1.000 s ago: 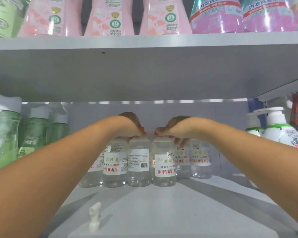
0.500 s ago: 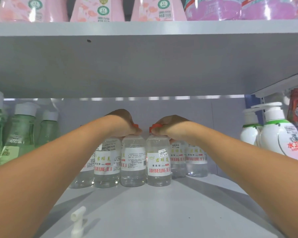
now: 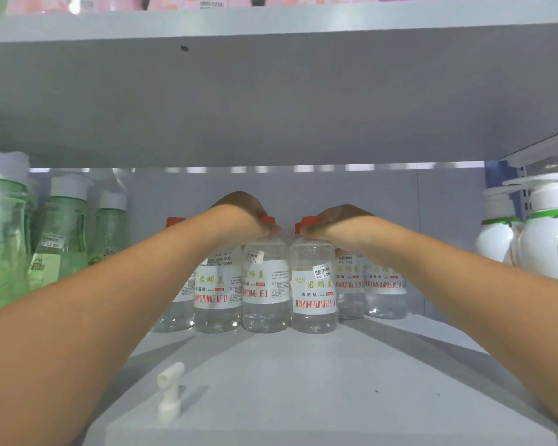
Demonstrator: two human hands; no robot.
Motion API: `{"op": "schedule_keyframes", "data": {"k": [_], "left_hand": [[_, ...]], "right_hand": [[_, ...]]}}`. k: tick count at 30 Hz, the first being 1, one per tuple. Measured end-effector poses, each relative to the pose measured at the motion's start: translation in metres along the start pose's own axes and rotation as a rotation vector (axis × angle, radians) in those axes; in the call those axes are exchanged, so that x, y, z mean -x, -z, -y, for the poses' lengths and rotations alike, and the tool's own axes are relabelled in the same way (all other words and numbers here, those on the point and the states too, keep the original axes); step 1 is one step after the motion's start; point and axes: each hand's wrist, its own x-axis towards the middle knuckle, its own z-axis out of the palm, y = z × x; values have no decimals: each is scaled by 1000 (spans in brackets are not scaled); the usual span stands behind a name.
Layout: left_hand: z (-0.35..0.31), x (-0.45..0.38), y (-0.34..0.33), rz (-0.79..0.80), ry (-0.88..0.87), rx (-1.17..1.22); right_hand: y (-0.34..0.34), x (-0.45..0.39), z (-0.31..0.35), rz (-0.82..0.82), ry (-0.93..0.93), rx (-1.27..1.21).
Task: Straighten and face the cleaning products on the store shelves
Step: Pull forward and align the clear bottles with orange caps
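Several clear bottles with red caps and white labels stand in a row at the back of the grey shelf [image 3: 303,381]. My left hand [image 3: 239,214] grips the top of a middle bottle [image 3: 264,291], whose label is turned partly sideways. My right hand [image 3: 339,226] grips the red cap of the neighbouring bottle [image 3: 314,294], whose label faces front. More clear bottles [image 3: 384,291] stand behind my right wrist, and another one [image 3: 216,294] sits under my left forearm.
Green bottles [image 3: 62,239] with white caps line the left side. White pump bottles [image 3: 548,233] stand at the right. A small white plastic nozzle [image 3: 169,391] lies loose near the shelf's front. The upper shelf board [image 3: 271,91] hangs low overhead, with pink bottles above.
The view has tilted down and nearer. The middle bottle under my left hand has turned, showing more of its front label. Both hands stay on the bottle tops.
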Motion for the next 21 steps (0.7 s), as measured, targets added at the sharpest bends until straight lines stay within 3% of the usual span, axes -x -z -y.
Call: {"op": "schedule_keyframes", "data": {"k": [7, 21], "left_hand": [[11, -8, -3, 15, 0, 70], [9, -10, -9, -59, -32, -8]], "right_hand": [[-1, 2, 2, -49, -2, 4], [-6, 10, 11, -126, -39, 66]]}}
